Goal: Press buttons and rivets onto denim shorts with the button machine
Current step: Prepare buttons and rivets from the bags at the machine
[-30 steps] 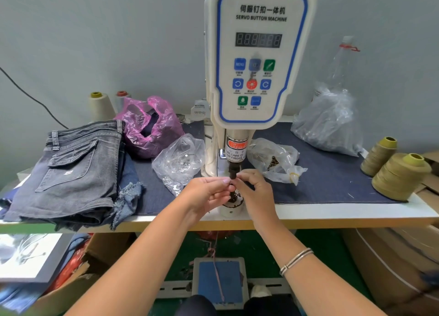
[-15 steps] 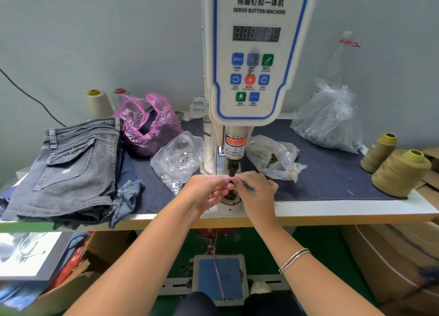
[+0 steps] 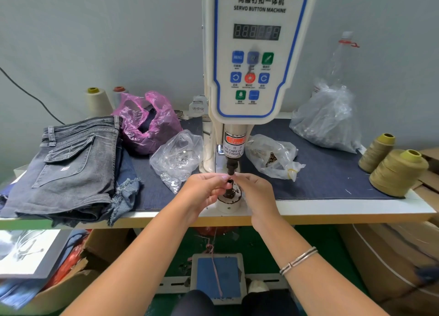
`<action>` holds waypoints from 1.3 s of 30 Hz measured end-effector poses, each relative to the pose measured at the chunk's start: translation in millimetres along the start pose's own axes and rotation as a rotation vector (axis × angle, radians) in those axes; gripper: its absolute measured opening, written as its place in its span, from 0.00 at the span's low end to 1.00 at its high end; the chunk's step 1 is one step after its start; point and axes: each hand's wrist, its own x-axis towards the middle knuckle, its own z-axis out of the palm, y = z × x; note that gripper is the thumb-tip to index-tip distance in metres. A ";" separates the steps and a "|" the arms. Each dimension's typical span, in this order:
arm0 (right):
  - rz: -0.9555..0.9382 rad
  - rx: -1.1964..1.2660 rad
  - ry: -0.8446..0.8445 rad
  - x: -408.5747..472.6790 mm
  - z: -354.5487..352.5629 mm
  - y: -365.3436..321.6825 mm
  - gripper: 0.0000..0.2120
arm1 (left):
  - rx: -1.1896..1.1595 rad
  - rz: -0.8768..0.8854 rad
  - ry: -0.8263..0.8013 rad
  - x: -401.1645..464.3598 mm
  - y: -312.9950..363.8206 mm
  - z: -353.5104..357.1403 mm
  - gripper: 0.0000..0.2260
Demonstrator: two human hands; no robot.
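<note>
Head view, nearest: foot pedal [image 3: 219,276] sits on the floor below the bench, between the person's knees; judged best left untouched while fingers are at the die.
Left hand: left hand [image 3: 206,191] has its fingers curled in toward the lower die [image 3: 230,190], fingertips pinched at a small dark part on top of it; what exactly is pinched is too small to tell.
Right hand: right hand [image 3: 256,192] mirrors it from the other side, thumb and forefinger closed at the same spot, just under the upper punch [image 3: 231,167].
Step in hand: looks like seating a button or rivet piece in the dies; no denim lies between them yet.
Doing it well: judged to need the piece square and fully seated, centred under the punch, and both hands drawn clear before any pedal press; the warning label [image 3: 234,147] on the ram says as much.
Denim shorts: denim shorts [image 3: 69,166] lie stacked on the left of the table [image 3: 332,211], well apart from the die.
Hardware supply: clear bag of fasteners [image 3: 178,157] left of the column, second clear bag [image 3: 270,157] right of it.
Farther back: servo button machine [image 3: 257,54] panel, its display unreadable; pink bag [image 3: 147,123], large clear bag [image 3: 327,121], thread cones [image 3: 396,170] at right.
</note>
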 end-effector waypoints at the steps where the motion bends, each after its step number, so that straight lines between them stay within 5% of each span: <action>1: 0.020 0.008 -0.004 -0.2 -0.2 0.3 0.04 | 0.000 0.000 -0.001 -0.3 0.3 0.1 0.05; 7: 0.143 0.044 -0.040 0.0 -0.2 -2.6 0.15 | -0.032 -0.004 0.010 -0.7 1.3 0.0 0.06; 20: 0.226 0.136 -0.068 3.2 -4.3 -7.7 0.09 | -0.069 -0.013 0.002 -2.4 -1.4 2.3 0.05; 39: 0.514 0.516 -0.361 -3.2 -13.9 -20.0 0.04 | 0.074 0.065 0.033 9.8 -2.3 -7.5 0.02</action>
